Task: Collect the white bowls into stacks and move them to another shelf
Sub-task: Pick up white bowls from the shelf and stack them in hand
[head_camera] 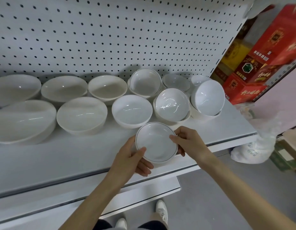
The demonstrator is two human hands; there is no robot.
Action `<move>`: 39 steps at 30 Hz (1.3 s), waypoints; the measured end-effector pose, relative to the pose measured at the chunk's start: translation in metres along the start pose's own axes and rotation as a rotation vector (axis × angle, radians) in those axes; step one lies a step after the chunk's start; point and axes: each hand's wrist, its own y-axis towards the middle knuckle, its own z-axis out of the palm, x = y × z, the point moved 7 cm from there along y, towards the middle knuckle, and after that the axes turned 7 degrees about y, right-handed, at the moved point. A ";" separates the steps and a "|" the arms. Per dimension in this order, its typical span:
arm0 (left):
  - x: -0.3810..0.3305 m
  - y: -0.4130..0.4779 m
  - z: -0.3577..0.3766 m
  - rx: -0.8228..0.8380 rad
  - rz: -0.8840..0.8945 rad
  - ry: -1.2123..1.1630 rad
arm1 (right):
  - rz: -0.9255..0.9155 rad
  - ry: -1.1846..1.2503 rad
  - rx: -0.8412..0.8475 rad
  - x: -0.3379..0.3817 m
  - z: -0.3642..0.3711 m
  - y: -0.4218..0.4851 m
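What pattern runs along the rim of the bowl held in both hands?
A thin dark line circles just inside the rim of the white bowl; seen in the head view.

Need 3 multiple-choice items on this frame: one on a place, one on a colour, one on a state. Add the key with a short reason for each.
1. Where is the held bowl?
A. against the back wall
B. near the front edge of the shelf
C. on the floor

2. What colour are most of the boxes to the right of the shelf?
A. blue
B. red
C. white

3. How is the held bowl carried?
A. by both hands, open side up
B. by one hand, upside down
C. by no hand, lying on its side

Key:
1 B: it is at the shelf's front edge, ahead of the other bowls.
2 B: the large cartons are red.
3 A: the left hand and the right hand grip opposite sides of the rim, and the empty inside faces up.
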 end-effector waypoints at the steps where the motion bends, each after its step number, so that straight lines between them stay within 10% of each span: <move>1: -0.001 0.001 0.001 -0.005 0.002 -0.005 | 0.006 -0.002 0.005 -0.001 -0.001 0.002; 10: -0.002 0.010 0.009 -0.082 0.010 -0.021 | 0.014 -0.022 0.036 -0.005 -0.011 0.012; 18: 0.006 0.008 0.005 -0.274 0.056 0.141 | -0.731 -0.579 -0.111 0.086 -0.055 0.038; 27: 0.003 0.007 0.015 -0.296 0.020 0.247 | -0.795 -1.463 0.286 0.129 -0.023 0.116; 39: 0.003 0.000 0.030 -0.323 0.015 0.088 | -0.684 -1.182 0.572 0.120 -0.016 0.138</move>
